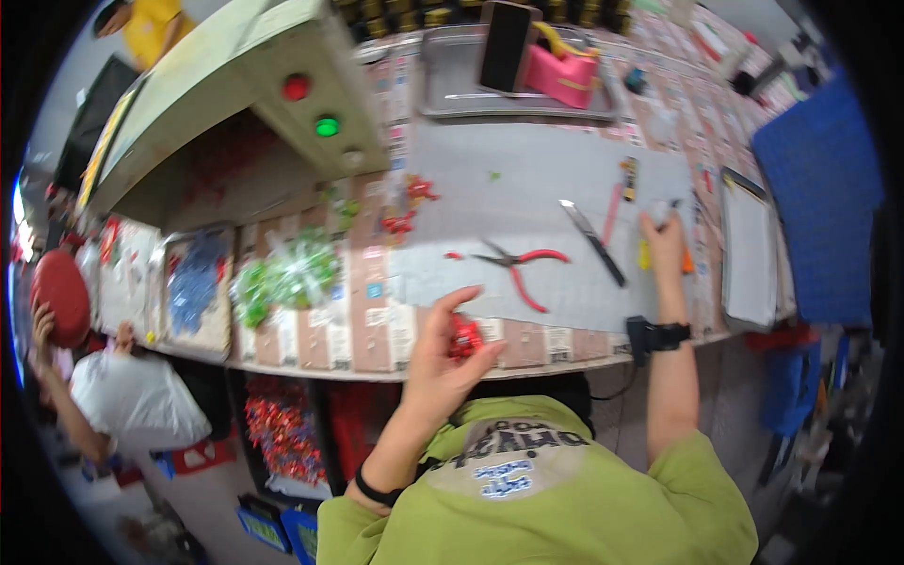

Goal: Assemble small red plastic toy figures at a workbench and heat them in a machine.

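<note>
My left hand, at the near edge of the work surface, curls its thumb and fingers around a small shiny red piece. Farther right, my right hand reaches over the grey mat. Its fingers are closed on something small and pale that I cannot make out. Orange and yellow bits show on either side of that hand. Red-handled pliers lie between my hands, jaws apart. A knife with a black handle rests nearer my right hand, beside a thin pink stick.
Red pieces lie at the mat's left edge, near a bag of green pieces. A beige machine stands back left. Behind the mat, a metal tray holds a phone and pink tape dispenser.
</note>
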A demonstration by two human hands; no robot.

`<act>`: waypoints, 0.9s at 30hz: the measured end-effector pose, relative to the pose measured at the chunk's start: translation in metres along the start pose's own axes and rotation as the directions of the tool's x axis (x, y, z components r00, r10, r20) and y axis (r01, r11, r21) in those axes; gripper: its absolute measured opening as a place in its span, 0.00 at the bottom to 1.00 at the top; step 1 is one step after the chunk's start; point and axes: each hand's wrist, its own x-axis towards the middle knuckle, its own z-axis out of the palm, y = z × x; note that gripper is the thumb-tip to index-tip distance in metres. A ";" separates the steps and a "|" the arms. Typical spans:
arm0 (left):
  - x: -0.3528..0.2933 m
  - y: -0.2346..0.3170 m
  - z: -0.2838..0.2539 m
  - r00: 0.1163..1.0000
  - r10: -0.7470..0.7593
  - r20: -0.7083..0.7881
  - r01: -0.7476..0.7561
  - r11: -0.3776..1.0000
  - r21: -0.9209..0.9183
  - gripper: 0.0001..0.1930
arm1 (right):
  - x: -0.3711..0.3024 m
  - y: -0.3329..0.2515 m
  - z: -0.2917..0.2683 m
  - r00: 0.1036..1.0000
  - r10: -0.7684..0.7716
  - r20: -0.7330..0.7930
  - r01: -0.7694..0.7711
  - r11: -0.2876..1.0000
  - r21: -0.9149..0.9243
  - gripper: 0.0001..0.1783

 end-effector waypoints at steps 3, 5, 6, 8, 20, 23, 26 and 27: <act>-0.003 0.005 0.003 0.999 -0.030 -0.034 0.030 0.999 -0.026 0.29 | -0.002 0.005 0.014 0.998 -0.039 -0.049 0.042 0.998 0.052 0.23; -0.004 0.003 0.002 0.999 -0.004 -0.040 0.003 1.000 -0.025 0.29 | -0.010 -0.016 0.009 1.000 0.005 -0.028 -0.004 0.999 0.035 0.22; -0.004 0.002 0.001 0.999 0.007 -0.036 -0.008 1.000 -0.027 0.29 | -0.014 -0.016 0.011 0.997 -0.009 -0.083 0.016 0.996 0.087 0.22; -0.002 0.001 0.002 1.000 0.024 -0.014 -0.024 0.999 -0.039 0.28 | -0.019 -0.018 0.011 0.989 -0.020 -0.145 0.039 0.991 0.131 0.22; -0.004 0.006 0.013 0.997 0.048 0.053 -0.051 0.997 0.050 0.32 | -0.013 -0.002 0.003 0.998 0.049 -0.049 -0.035 0.969 0.244 0.26; -0.003 0.005 0.014 0.996 0.060 0.061 -0.063 0.997 0.051 0.32 | -0.021 -0.008 0.004 0.992 0.021 -0.127 0.023 0.941 0.338 0.29; -0.003 0.004 0.011 0.994 0.068 0.091 -0.070 0.997 0.022 0.33 | -0.035 -0.022 -0.008 0.985 0.007 -0.175 0.052 0.944 0.327 0.30; -0.003 0.004 0.011 0.995 0.059 0.084 -0.063 0.997 0.039 0.33 | -0.042 -0.032 -0.014 0.973 -0.017 -0.232 0.097 0.937 0.334 0.27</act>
